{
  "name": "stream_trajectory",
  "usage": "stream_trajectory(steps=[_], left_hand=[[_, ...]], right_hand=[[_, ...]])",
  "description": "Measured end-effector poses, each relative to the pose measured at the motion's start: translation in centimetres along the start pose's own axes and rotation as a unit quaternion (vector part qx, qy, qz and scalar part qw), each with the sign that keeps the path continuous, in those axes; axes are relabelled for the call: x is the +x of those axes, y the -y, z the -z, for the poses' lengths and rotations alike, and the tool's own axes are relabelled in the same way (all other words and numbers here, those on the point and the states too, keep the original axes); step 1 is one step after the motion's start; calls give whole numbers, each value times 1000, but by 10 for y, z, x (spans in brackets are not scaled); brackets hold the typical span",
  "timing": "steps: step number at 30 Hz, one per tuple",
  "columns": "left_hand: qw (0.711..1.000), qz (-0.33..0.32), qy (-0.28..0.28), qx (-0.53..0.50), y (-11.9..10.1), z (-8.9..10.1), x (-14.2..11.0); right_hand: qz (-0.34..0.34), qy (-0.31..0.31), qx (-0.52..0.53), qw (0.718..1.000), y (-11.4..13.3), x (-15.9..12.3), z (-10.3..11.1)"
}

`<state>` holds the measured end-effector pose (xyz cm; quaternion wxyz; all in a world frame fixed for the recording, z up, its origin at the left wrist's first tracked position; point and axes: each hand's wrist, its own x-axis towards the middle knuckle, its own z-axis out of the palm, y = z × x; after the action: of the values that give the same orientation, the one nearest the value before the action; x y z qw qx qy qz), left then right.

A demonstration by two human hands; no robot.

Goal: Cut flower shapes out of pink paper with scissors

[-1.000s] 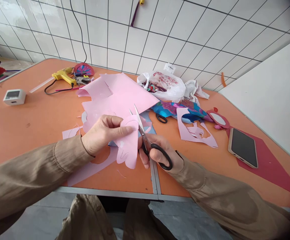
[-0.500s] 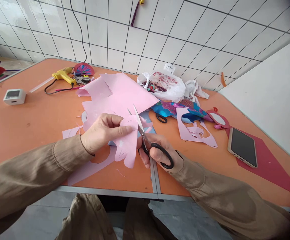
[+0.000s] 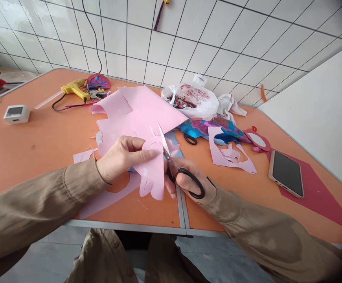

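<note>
Between thumb and fingers, my left hand pinches a pink cut-out with a wavy lower edge and drawn curved lines. My right hand grips black-handled scissors, its fingers in the loops. The blades point up and away, slightly parted, at the right edge of the cut-out near my left thumb. Beneath and behind lie larger pink sheets, and a bit of blue sheet shows under them. Part of my right hand's fingers is hidden behind the scissors and the cut-out.
A yellow glue gun and a white box sit on the left. Behind stands a plastic bag. Toward the right are pink offcuts, another black scissor handle, and a phone on a red sheet.
The pink cut-out has turned a little, its lower part swinging right toward my right hand. Both hands stay nearly in place; the scissors have shifted very slightly.
</note>
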<state>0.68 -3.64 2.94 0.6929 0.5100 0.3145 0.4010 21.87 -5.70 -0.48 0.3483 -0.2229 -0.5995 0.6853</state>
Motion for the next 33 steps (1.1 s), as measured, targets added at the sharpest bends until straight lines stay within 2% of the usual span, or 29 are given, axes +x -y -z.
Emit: stream_trajectory(steps=[17, 33], left_hand=[[1000, 0, 2, 7, -2, 3, 1], [1000, 4, 9, 8, -2, 3, 2]], right_hand=[[-20, -7, -7, 1000, 1, -2, 0], [-3, 2, -6, 1000, 0, 0, 1]])
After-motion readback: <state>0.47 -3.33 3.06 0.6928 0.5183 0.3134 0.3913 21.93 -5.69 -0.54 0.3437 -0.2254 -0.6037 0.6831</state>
